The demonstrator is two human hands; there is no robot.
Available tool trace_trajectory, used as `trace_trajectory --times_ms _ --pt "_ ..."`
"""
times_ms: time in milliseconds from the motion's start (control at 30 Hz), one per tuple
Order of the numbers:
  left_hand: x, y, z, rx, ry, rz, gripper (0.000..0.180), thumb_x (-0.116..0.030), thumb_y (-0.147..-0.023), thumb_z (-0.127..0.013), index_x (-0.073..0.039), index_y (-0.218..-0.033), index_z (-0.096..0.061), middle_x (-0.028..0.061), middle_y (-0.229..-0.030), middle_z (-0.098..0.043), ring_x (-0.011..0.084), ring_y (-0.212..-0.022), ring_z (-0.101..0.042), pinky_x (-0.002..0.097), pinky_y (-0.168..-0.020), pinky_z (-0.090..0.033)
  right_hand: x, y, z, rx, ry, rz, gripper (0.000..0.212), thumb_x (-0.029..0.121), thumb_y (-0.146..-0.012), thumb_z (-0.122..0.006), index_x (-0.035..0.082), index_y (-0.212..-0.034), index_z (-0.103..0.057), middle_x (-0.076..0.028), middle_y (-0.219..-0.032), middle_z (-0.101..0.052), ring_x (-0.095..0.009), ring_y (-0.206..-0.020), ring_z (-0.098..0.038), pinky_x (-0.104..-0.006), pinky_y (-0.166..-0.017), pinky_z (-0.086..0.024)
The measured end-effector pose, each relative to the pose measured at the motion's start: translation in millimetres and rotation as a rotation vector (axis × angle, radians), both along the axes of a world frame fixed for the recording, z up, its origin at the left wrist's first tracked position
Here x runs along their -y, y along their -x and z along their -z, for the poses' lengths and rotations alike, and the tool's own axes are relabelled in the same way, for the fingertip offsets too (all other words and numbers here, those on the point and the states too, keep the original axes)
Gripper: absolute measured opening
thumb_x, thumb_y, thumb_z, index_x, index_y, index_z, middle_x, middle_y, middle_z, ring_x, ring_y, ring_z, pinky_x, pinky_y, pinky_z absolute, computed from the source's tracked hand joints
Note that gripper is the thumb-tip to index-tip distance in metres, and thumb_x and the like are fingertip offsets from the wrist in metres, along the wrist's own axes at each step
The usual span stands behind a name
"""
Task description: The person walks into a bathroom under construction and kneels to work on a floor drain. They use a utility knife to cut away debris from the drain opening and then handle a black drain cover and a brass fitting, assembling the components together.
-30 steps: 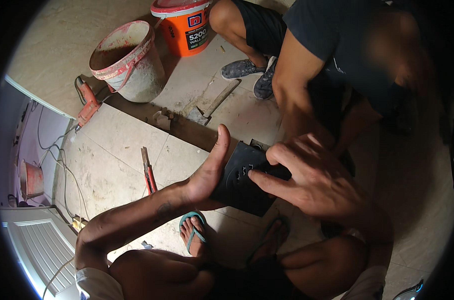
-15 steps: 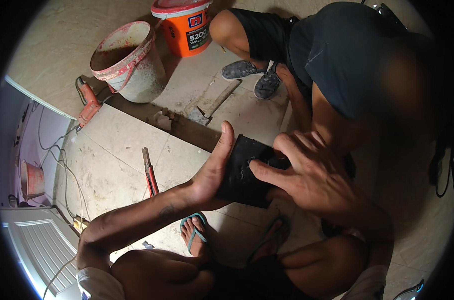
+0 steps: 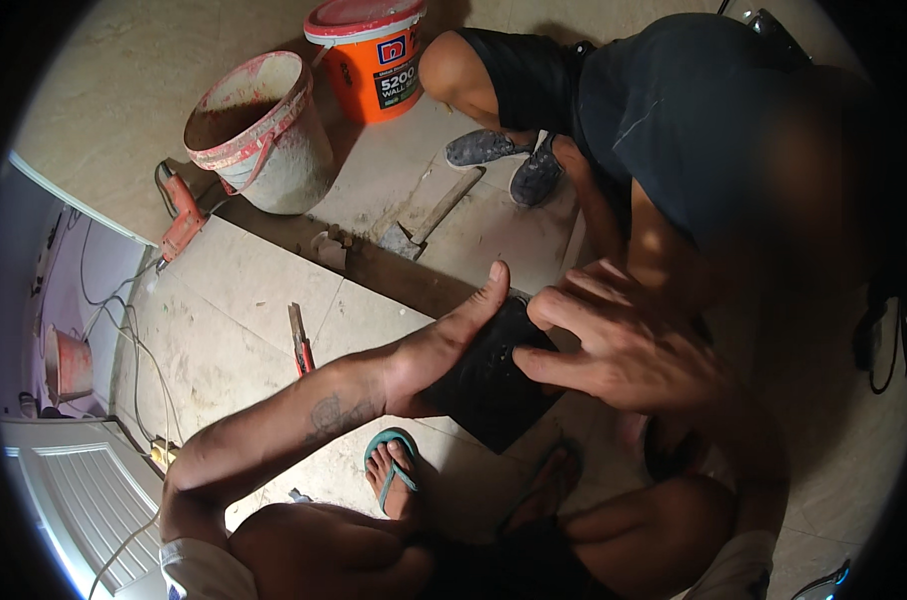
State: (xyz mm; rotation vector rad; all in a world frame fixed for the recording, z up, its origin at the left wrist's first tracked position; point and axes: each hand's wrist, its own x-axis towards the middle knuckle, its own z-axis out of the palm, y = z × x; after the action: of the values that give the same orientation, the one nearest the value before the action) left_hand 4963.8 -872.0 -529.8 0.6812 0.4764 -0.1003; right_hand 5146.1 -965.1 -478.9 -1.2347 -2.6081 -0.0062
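My left hand (image 3: 429, 360) supports a flat, black, roughly square sheet (image 3: 494, 405), its thumb raised along the upper left edge and its fingers hidden beneath. My right hand (image 3: 624, 345) is bent over the upper right part of the sheet. Its thumb rests on the dark face, and the index finger is curled at the edge; shadow hides the other fingertips. A few small pale specks show near that thumb. On the floor left of my left forearm lies a red utility knife (image 3: 302, 340) with its blade out, partly covered by the arm.
Across from me a person in dark clothes (image 3: 664, 130) squats close by. A hatchet-like hammer (image 3: 424, 222) lies beside a trench in the tiles. Farther left are a red power drill (image 3: 182, 218) with its cord, a stained bucket (image 3: 289, 165) and an orange lidded pail (image 3: 369, 75).
The black sheet has turned and shifted slightly right and down in view. My left hand has moved right with it; my right hand remains over its upper right part.
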Motion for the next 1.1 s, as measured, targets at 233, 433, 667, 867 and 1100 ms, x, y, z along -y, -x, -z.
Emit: trace_trajectory --times_ms 233,433,667,867,1100 --pt "-3 -4 4 0.075 0.063 -0.066 0.082 -0.076 -0.085 -0.024 -0.007 -0.121 -0.051 0.0046 -0.101 -0.062 0.0132 -0.091 -0.064 0.0277 -0.078 -0.054 -7 -1 4 -0.133 0.108 0.085 0.034 0.018 -0.062 -0.078 0.011 -0.093 -0.065 -0.005 -0.092 -0.048 -0.021 -0.089 -0.053 -0.0369 -0.078 -0.041" --pt "-6 -2 5 0.14 0.082 -0.161 0.089 -0.079 -0.083 -0.022 -0.005 -0.124 -0.05 0.0079 -0.108 -0.063 0.0161 -0.097 -0.064 0.0327 -0.084 -0.054 6 2 3 -0.222 0.106 0.263 0.041 0.016 -0.063 -0.081 0.007 -0.101 -0.066 -0.007 -0.091 -0.047 -0.02 -0.081 -0.052 -0.0347 -0.072 -0.045" --pt "-6 2 -10 0.227 0.029 -0.235 0.101 -0.082 -0.079 -0.021 -0.001 -0.134 -0.043 0.0159 -0.127 -0.055 0.0223 -0.113 -0.058 0.036 -0.094 -0.05 23 14 2 -0.261 -0.19 0.305 0.046 0.01 -0.063 -0.08 0.009 -0.107 -0.07 -0.005 -0.079 -0.045 -0.017 -0.068 -0.051 -0.0298 -0.059 -0.044" --pt "-4 2 -16 0.205 0.074 -0.23 0.102 -0.083 -0.078 -0.021 0.0 -0.132 -0.044 0.0169 -0.123 -0.057 0.0231 -0.111 -0.059 0.0362 -0.095 -0.05 30 20 -5 -0.203 -0.274 0.321 0.043 0.001 -0.062 -0.077 0.009 -0.104 -0.072 -0.003 -0.077 -0.047 -0.016 -0.065 -0.051 -0.0282 -0.059 -0.043" --pt "16 -3 -12 0.242 -0.042 -0.369 0.111 -0.089 -0.073 -0.018 0.001 -0.131 -0.046 0.0166 -0.122 -0.058 0.0277 -0.111 -0.058 0.0422 -0.098 -0.045 29 33 -4 -0.357 -0.146 0.432 0.045 0.017 -0.069 -0.076 0.003 -0.11 -0.062 -0.006 -0.083 -0.051 -0.02 -0.071 -0.054 -0.0351 -0.063 -0.042"
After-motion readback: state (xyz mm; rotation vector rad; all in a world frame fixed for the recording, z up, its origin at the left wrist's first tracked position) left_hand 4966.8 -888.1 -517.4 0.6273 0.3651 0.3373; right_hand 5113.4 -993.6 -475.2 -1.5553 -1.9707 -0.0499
